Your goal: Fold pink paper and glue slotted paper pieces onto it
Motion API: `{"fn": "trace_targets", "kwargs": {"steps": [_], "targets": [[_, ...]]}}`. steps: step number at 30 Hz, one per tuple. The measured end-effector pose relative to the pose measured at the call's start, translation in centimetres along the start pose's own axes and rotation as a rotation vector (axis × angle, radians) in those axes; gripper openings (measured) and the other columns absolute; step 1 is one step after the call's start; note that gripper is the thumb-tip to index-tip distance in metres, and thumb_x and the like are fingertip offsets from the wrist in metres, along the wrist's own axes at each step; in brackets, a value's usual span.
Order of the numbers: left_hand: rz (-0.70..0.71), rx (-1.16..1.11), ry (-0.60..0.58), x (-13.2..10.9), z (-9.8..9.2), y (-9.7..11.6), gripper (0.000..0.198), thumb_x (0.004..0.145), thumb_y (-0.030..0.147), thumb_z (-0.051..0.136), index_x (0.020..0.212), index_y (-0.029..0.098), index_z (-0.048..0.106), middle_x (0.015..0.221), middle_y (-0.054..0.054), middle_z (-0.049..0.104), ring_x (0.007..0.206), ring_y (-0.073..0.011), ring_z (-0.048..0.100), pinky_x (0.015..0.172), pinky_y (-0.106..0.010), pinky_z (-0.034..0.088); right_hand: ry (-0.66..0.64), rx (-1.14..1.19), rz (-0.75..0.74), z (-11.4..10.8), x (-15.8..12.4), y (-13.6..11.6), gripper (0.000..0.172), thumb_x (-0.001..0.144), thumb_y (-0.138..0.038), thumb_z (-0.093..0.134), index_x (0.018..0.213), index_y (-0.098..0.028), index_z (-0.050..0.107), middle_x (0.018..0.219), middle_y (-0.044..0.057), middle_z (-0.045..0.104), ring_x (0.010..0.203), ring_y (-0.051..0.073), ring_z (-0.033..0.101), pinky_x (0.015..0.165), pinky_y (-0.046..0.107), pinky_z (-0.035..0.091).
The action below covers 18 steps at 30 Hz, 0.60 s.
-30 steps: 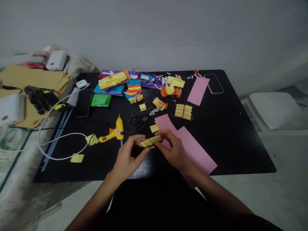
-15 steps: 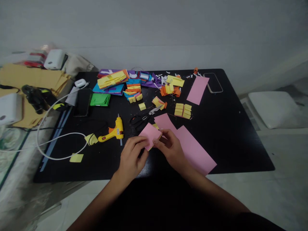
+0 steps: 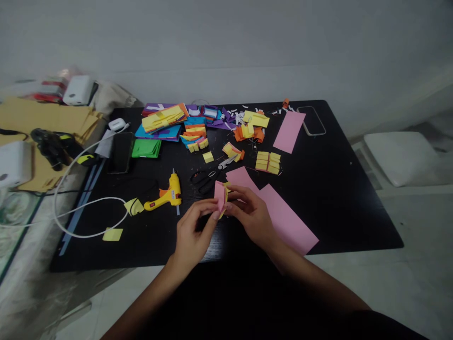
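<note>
Nearest us, our left hand [image 3: 194, 231] pinches a folded pink-and-yellow paper piece [image 3: 220, 194] between thumb and fingers, while our right hand [image 3: 253, 213] grasps its yellow side. We hold it above the black table [image 3: 354, 208]; taking it as the clock's centre, we see a pink paper sheet [image 3: 288, 221] just past 3 o'clock. At 9 lies a yellow hot-glue gun [image 3: 173, 191], its sticker too small for us to read. At 11 we find scissors [image 3: 212, 174] with dark handles, and at 2, a yellow slitted paper block [image 3: 268, 162]. Farther off, we see folded green paper [image 3: 146, 148] at 10 and, at 2, a phone case [image 3: 322, 133] beside a pink strip [image 3: 289, 132].
</note>
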<state>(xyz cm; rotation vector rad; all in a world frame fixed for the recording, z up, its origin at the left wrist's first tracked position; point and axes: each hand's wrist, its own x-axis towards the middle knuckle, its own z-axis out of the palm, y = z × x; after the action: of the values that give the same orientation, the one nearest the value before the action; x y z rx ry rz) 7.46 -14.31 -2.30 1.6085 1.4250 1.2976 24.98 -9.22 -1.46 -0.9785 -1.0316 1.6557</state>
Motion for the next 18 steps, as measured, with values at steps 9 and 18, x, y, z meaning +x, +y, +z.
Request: {"fn": "trace_targets", "kwargs": {"steps": [9,18], "targets": [[0.026,0.091,-0.008,0.47,-0.04,0.2,0.027,0.101,0.023,0.073,0.128,0.023,0.074,0.125,-0.009,0.076,0.104,-0.0196,0.078,0.094,-0.037,0.069,0.03,-0.128,-0.026,0.26,-0.48,-0.55,0.03,0.09,-0.042,0.085,0.114,-0.027,0.077,0.109,0.005,0.083,0.102,0.024,0.082,0.098,0.044,0.069],[0.166,0.286,0.036,0.51,0.19,0.09,0.039,0.1,0.02,0.074,0.139,0.022,0.069,0.135,-0.012,0.072,0.126,-0.0255,0.071,0.108,-0.044,0.062,0.068,-0.228,-0.058,0.15,-0.36,-0.1,0.024,0.094,-0.033,0.078,0.116,-0.024,0.074,0.107,0.005,0.085,0.099,0.024,0.085,0.091,0.039,0.071]]}}
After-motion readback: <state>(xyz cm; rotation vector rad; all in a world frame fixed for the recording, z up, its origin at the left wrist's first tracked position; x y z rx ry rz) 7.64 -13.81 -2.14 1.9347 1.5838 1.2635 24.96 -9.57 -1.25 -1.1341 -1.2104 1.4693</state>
